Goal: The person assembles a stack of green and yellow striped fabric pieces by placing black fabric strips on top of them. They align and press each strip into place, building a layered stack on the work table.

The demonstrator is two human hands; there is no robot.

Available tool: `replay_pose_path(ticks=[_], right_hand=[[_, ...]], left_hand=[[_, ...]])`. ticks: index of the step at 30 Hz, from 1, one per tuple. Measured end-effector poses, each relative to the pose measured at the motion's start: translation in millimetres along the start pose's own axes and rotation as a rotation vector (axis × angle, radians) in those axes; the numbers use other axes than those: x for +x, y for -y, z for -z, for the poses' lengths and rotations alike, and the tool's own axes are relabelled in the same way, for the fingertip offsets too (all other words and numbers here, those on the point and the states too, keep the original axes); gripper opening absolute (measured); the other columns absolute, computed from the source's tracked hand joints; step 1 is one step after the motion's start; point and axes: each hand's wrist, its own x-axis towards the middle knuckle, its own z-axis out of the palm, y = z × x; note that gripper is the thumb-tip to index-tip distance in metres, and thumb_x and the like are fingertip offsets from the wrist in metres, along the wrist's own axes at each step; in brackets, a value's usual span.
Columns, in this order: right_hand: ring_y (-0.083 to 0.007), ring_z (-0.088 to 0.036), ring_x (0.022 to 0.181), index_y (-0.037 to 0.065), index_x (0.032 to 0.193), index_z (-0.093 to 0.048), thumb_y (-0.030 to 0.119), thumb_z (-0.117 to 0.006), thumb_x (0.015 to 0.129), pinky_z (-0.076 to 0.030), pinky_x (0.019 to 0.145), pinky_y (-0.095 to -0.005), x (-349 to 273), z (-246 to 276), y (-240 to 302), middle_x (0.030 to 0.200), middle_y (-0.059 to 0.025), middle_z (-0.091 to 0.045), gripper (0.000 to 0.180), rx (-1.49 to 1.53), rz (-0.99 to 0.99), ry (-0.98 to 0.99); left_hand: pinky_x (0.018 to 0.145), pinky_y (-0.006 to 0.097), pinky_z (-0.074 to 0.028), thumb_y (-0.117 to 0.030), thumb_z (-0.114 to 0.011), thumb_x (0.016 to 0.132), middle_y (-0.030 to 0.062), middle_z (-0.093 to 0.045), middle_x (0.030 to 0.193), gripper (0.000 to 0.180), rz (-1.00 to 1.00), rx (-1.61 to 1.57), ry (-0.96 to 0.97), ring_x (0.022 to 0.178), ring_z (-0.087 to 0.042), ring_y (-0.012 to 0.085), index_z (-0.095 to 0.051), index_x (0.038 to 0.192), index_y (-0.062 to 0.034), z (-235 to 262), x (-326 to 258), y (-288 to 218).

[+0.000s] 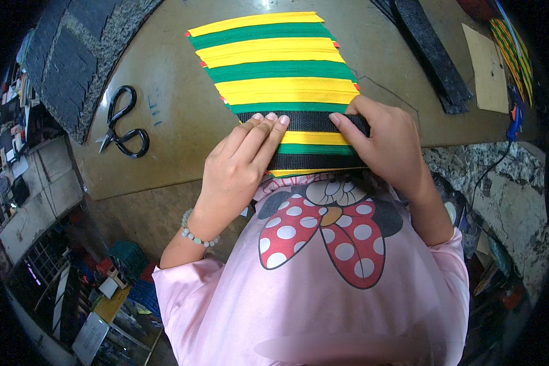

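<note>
On the striped yellow-and-green stack (pixel 280 70) at the bench's (pixel 177 79) near edge, the right hand's (pixel 389 131) grip pinches the far black band's (pixel 309 121) right end, while the left hand's (pixel 236 157) fingers press it, thumb hidden, so I cannot tell that grip's closure.

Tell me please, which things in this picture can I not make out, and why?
All in the head view:
- Left hand: its thumb is hidden by the hand and the work.
- Right hand: the thumb shows; the other fingertips are out of sight.
- Upper black strap: partly covered by the fingers.
- Dark strips: far ends cut off by the top edge.
- Clutter at lower left: too small and dim.
</note>
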Motion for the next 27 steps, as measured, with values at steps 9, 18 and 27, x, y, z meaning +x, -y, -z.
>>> replay_pose_path(ticks=[9,18,27], right_hand=[[-0.0357,-0.065,0.064,0.004,0.081,-0.063,0.030,-0.067,0.089,-0.049,0.058,-0.0458,-1.0,0.3,-0.9,0.071,-0.0163,-0.066,0.027,-0.045,-0.013,-0.005],[-0.0366,-0.065,0.066,0.004,0.078,-0.067,0.034,-0.068,0.088,-0.050,0.060,-0.0452,-0.8,18.0,0.6,0.071,-0.0178,-0.066,0.031,-0.043,-0.115,0.046],[-0.0346,-0.064,0.063,0.004,0.077,-0.065,0.035,-0.069,0.088,-0.047,0.057,-0.0425,-10.9,32.8,-32.0,0.067,-0.0165,-0.063,0.033,0.072,-0.128,0.051]], left_hand=[[0.087,0.033,-0.053,-0.008,-0.060,0.078,0.0085,-0.063,0.110,0.047,0.033,-0.002,0.044,0.104,-0.061,0.0230,-0.061,0.124,0.0001,7.1,6.4,-5.2],[0.116,0.048,-0.027,-0.017,-0.053,0.097,0.0188,-0.036,0.153,0.054,0.096,-0.211,0.081,0.143,-0.030,0.0373,-0.038,0.147,-0.0010,-28.5,30.6,-44.2],[0.115,0.048,-0.028,-0.036,-0.057,0.095,0.0183,-0.036,0.154,0.062,0.122,-0.229,0.113,0.144,-0.030,0.0363,-0.041,0.148,-0.0086,-30.7,24.4,-40.6]])
